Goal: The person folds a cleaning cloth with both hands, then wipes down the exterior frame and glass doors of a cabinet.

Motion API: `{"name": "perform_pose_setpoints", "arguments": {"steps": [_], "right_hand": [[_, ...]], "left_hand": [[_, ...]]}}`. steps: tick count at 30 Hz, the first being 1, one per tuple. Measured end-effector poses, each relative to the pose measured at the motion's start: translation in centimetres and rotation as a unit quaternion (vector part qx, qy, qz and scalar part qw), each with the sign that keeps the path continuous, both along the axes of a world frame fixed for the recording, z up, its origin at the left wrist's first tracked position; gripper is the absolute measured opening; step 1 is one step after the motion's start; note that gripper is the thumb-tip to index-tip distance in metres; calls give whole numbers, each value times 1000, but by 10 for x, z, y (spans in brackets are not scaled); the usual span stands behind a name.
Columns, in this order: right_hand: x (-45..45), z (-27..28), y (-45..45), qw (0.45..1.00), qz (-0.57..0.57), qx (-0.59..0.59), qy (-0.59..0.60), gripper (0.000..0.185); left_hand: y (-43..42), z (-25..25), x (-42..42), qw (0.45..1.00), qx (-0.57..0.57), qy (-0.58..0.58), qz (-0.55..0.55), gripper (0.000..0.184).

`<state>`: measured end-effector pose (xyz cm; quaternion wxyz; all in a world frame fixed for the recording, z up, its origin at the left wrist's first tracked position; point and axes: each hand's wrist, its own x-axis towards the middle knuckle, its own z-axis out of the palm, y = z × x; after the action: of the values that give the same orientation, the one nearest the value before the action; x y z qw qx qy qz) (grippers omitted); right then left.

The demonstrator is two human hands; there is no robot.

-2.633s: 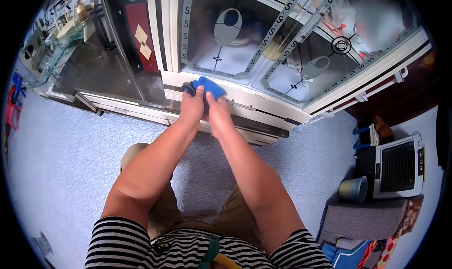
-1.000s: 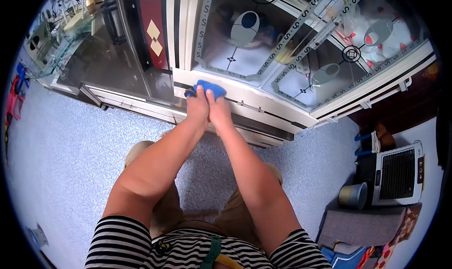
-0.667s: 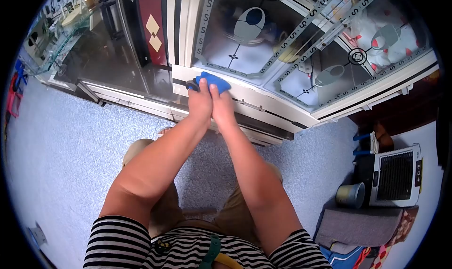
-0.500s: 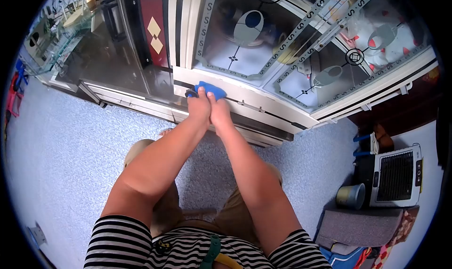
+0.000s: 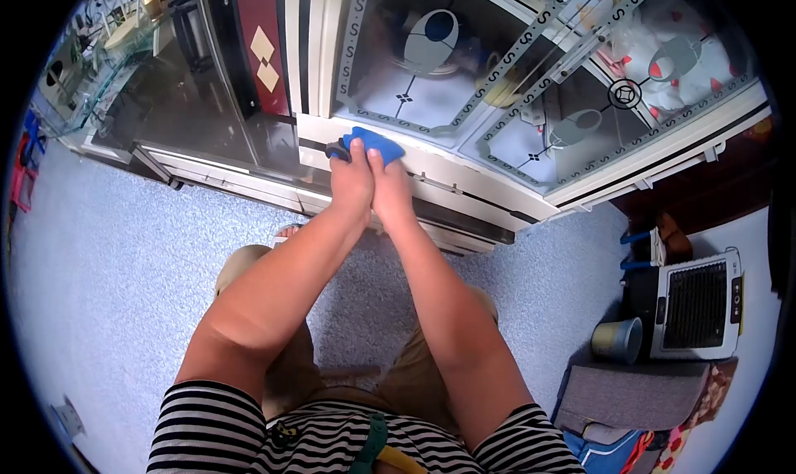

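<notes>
Blue cloth (image 5: 380, 145), one: lying just beyond both thumbs, long axis running along the white drawer front (image 5: 439, 167); left hand (image 5: 351, 182) and right hand (image 5: 391, 190) are gripping it, equally near, other fingers hidden.

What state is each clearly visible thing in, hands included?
Left grip: closed on the blue cloth
Right grip: closed on the blue cloth
Blue cloth: bunched
Glass doors: appear closed
White drawer: appears shut
Bucket: appears upright
White appliance: standing; whether on or off, cannot tell
</notes>
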<state>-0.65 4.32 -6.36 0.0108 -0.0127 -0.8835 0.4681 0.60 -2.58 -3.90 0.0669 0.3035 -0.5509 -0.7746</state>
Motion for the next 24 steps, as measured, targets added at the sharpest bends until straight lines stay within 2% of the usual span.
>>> {"name": "perform_pose_setpoints", "arguments": {"steps": [2,3,4,7,11,13,14,16,20,22,24], "right_hand": [[0,-7,-1,1000,-3,-8,-10,67],[-3,-19,-1,1000,6,-8,-25,67],[-4,-24,-2,999,15,-7,-41,66],[-5,-24,-2,996,6,0,-87,66],[6,5,-1,999,-10,19,-48,67],[1,10,1,1000,-4,-4,-13,68],[0,9,2,1000,-4,-2,-14,68],[-1,5,4,999,-3,6,38,67],[-3,-5,2,1000,5,0,13,67],[0,-12,1,999,3,-29,-39,68],[0,-20,-1,998,5,-16,-58,69]], "left_hand": [[0,-15,-5,1000,-1,2,2,59],[-2,-30,-11,999,3,-34,9,59],[-3,-33,-13,997,6,-70,16,58],[-4,-29,-9,997,26,-76,9,59],[-3,0,3,998,42,-54,-5,59],[-1,9,6,1000,1,20,-16,57],[-2,4,3,1000,2,19,-17,57],[-5,-5,-2,998,-15,32,-58,69],[-1,-5,-1,999,0,17,-47,69],[1,-7,-2,998,30,-47,10,54],[-1,-20,-4,997,36,-66,8,55]]}}
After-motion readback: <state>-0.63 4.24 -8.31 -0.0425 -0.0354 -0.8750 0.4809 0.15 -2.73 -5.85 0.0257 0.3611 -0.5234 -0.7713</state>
